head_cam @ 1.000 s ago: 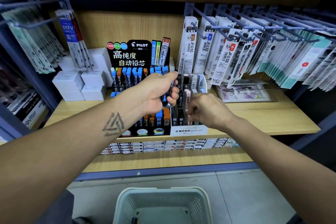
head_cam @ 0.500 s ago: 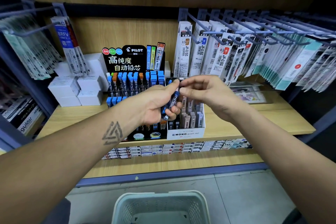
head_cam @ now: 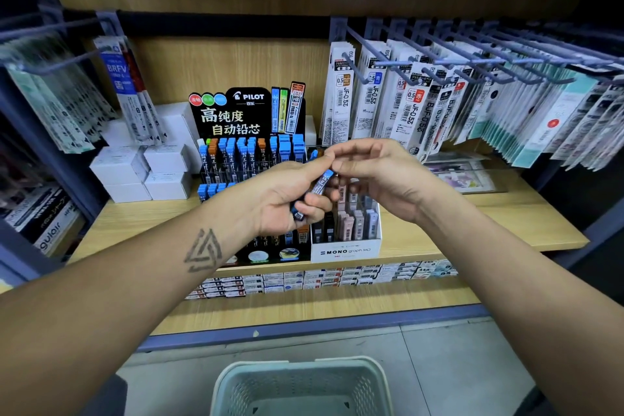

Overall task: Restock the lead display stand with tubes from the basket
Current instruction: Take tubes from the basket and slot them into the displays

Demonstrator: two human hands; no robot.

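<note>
My left hand [head_cam: 287, 197] grips a small bunch of blue-capped lead tubes [head_cam: 320, 184] in front of the black Pilot lead display stand [head_cam: 236, 118]. My right hand [head_cam: 374, 172] reaches over from the right and pinches the top end of one tube in that bunch. The stand holds rows of blue and orange capped tubes [head_cam: 250, 152] on the wooden shelf [head_cam: 456, 230]. A pale green basket [head_cam: 300, 388] sits on the floor below me; its inside is mostly out of frame.
A white Mono graph lead box [head_cam: 344, 246] stands right of the Pilot stand, under my hands. White boxes [head_cam: 141, 169] are stacked to the left. Refill packs [head_cam: 422, 105] hang on hooks at right and left. Small boxes [head_cam: 320, 277] line the lower shelf.
My right hand rose from the Mono box to the tubes in my left hand and now pinches one. My left hand kept its grip; the view came closer.
</note>
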